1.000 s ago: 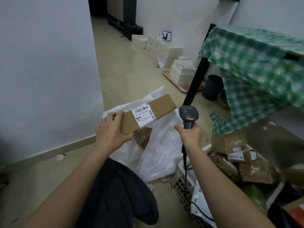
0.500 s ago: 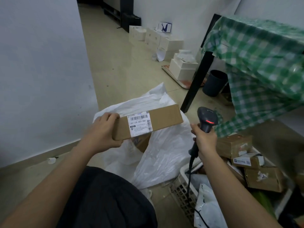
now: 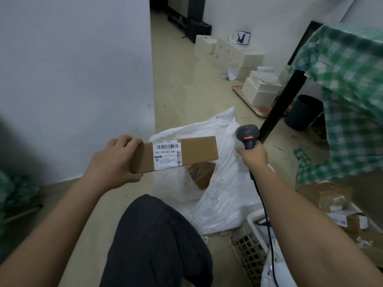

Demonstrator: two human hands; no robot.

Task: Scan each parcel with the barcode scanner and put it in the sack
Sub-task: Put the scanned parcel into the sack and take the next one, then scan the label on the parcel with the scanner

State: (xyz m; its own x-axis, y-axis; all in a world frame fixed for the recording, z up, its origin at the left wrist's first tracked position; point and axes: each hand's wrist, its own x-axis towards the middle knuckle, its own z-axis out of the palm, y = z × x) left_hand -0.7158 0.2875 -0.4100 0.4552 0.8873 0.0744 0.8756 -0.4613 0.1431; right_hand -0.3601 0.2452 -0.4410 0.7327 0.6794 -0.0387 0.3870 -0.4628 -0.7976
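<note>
Frame centre: left hand (image 3: 116,162) grips one end of the parcel (image 3: 176,155), fingers curled over its top edge, label up, above the sack (image 3: 226,195). Right hand (image 3: 253,156) wraps the scanner (image 3: 247,134) handle, right of the parcel.

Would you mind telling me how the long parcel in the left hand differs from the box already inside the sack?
The long parcel is held in the air by the left hand; the box in the sack lies tilted in the white sack. The long parcel shows a white barcode label; the box shows dark print. Both are brown cardboard.
</note>
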